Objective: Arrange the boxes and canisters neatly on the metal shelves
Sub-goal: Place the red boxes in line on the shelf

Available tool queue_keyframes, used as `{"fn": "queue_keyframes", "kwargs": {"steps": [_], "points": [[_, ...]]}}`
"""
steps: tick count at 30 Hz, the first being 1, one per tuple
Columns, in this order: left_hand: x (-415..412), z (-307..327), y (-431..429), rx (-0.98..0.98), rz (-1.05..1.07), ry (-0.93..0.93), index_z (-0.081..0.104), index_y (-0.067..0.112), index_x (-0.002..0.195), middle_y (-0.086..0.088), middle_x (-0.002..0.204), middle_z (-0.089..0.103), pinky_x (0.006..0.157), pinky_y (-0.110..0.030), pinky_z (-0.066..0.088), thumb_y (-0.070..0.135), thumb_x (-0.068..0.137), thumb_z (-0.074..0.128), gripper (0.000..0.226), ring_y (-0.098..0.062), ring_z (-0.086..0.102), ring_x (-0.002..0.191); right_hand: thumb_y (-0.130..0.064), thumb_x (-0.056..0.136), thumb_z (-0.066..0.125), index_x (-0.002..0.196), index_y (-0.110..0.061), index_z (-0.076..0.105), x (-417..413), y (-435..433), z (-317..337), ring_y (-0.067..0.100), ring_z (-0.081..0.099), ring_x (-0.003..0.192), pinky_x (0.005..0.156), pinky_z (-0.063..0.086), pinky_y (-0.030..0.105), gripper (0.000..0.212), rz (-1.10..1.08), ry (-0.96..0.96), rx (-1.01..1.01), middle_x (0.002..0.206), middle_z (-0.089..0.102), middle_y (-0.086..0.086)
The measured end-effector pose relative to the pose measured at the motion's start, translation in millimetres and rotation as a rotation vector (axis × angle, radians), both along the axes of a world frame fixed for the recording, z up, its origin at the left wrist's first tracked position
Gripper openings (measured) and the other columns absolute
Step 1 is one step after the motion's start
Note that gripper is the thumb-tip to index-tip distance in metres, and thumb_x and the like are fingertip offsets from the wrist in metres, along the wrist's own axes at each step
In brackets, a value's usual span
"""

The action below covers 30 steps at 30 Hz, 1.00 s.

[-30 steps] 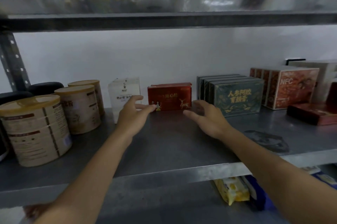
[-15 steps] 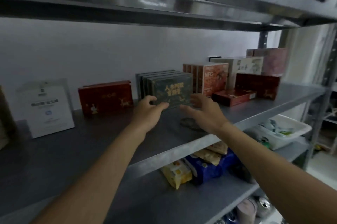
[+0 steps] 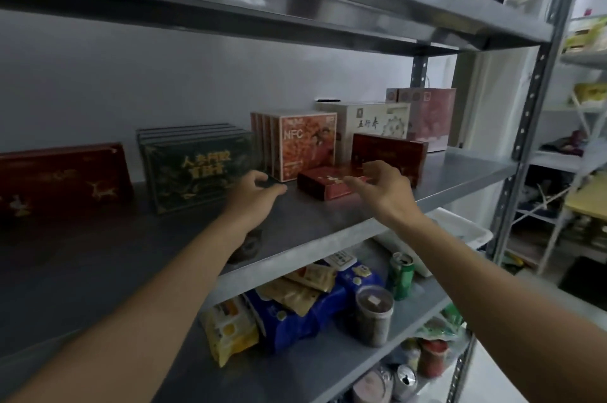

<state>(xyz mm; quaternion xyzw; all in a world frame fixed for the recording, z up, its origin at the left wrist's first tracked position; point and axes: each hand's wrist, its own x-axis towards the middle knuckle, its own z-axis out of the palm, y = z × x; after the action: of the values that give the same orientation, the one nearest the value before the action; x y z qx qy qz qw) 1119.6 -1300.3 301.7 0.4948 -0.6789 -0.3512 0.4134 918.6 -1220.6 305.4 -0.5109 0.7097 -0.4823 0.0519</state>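
Note:
On the grey metal shelf (image 3: 460, 169) a flat red box (image 3: 323, 184) lies on its side, in front of a row of orange NFC boxes (image 3: 303, 143). My right hand (image 3: 382, 187) hovers over its right end with fingers spread, holding nothing. Left of the box my left hand (image 3: 253, 197) is held out empty, fingers loosely curled, just in front of a row of dark green boxes (image 3: 197, 169). Behind the flat one stands another dark red box (image 3: 387, 153). A third red box (image 3: 62, 182) stands at the far left.
A white box (image 3: 377, 118) and a pink bag-like box (image 3: 427, 117) stand at the back right. The shelf below holds snack packets (image 3: 289, 301), a green can (image 3: 400, 274), a jar (image 3: 374, 314) and a white tray (image 3: 460, 232). An upright post (image 3: 525, 126) bounds the right side.
The view and both hands have swung right along the shelf, from the red box by the canisters, past the green boxes, to the flat red box.

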Motion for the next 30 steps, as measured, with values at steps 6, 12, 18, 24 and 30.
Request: {"fn": "queue_keyframes", "kwargs": {"steps": [6,12,18,24,30], "points": [[-64,-5,-22,0.013,0.052,0.013,0.056,0.018,0.116,0.0,0.107,0.057,0.061,-0.024,0.037,0.034,0.088,0.068,0.034,-0.012,0.053,0.086,-0.036,0.087,0.072,0.136,-0.01,0.052,-72,-28,6,0.024,0.058,0.119,0.102,0.048,0.039,0.059,-0.038,-0.012,-0.076,0.13,0.061,0.008],[-99,-4,-35,0.022,0.085,0.063,0.053,0.017,0.119,0.006,0.103,0.052,0.07,-0.026,0.039,0.036,0.089,0.068,0.039,-0.012,0.051,0.088,-0.038,0.077,0.081,0.147,-0.023,0.032,-128,-49,14,0.031,0.037,0.135,0.113,0.036,0.049,0.087,-0.271,0.083,-0.204,0.147,0.036,0.011],[-110,-8,-45,0.065,0.051,0.082,0.056,0.026,0.113,0.006,0.112,0.061,0.089,-0.03,0.043,0.046,0.077,0.078,0.046,-0.015,0.057,0.102,-0.025,0.072,0.087,0.151,-0.018,0.019,-158,-64,15,0.031,0.046,0.132,0.109,0.042,0.044,0.104,-0.147,-0.128,-0.125,0.143,0.045,0.013],[-116,-28,-88,0.152,0.178,-0.109,0.06,0.039,0.122,0.001,0.132,0.059,0.102,-0.046,0.044,0.099,0.017,0.061,0.121,-0.027,0.053,0.121,-0.016,0.082,0.08,0.123,-0.007,0.05,-159,-64,8,0.028,0.061,0.113,0.094,0.052,0.036,0.052,-0.118,-0.16,-0.093,0.123,0.063,0.012],[-124,-12,-51,0.194,0.204,-0.279,0.05,0.032,0.136,-0.006,0.148,0.043,0.109,-0.048,0.037,0.101,0.012,0.056,0.142,-0.033,0.037,0.134,-0.014,0.086,0.075,0.122,-0.006,0.053,-156,-58,13,0.026,0.061,0.111,0.089,0.05,0.031,0.043,-0.134,-0.165,-0.173,0.12,0.063,0.011]]}}
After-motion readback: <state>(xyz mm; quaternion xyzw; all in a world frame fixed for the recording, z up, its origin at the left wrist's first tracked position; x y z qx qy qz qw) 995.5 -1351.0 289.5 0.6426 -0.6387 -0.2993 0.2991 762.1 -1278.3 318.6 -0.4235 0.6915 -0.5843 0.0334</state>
